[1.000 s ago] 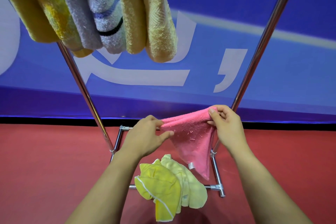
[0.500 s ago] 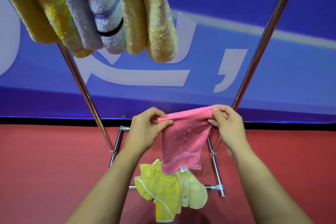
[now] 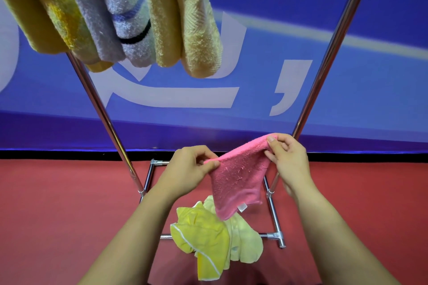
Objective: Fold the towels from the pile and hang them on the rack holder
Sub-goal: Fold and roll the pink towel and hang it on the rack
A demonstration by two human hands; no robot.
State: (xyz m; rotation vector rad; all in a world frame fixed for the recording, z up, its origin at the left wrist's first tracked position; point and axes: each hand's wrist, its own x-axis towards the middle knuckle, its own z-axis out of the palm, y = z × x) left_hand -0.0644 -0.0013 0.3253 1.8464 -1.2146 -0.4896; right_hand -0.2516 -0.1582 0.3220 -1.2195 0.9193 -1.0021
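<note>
The left hand (image 3: 188,170) pinches one top corner of the pink towel (image 3: 238,180) and the right hand (image 3: 288,157) pinches the other, higher; the cloth hangs slack between them, its lower edge free above the yellow towel pile (image 3: 208,236) on the red floor (image 3: 58,203). Both hands sit between the rack's (image 3: 324,58) slanted chrome legs. Above them to the left, folded hung towels (image 3: 139,18) fill the bar, with open space beside them on the right

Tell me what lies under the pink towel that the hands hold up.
Below the pink towel, the yellow towels lie piled on the red floor, across the rack's base bar. The pink towel's lower edge covers the pile's top part, so that part cannot be seen.
</note>
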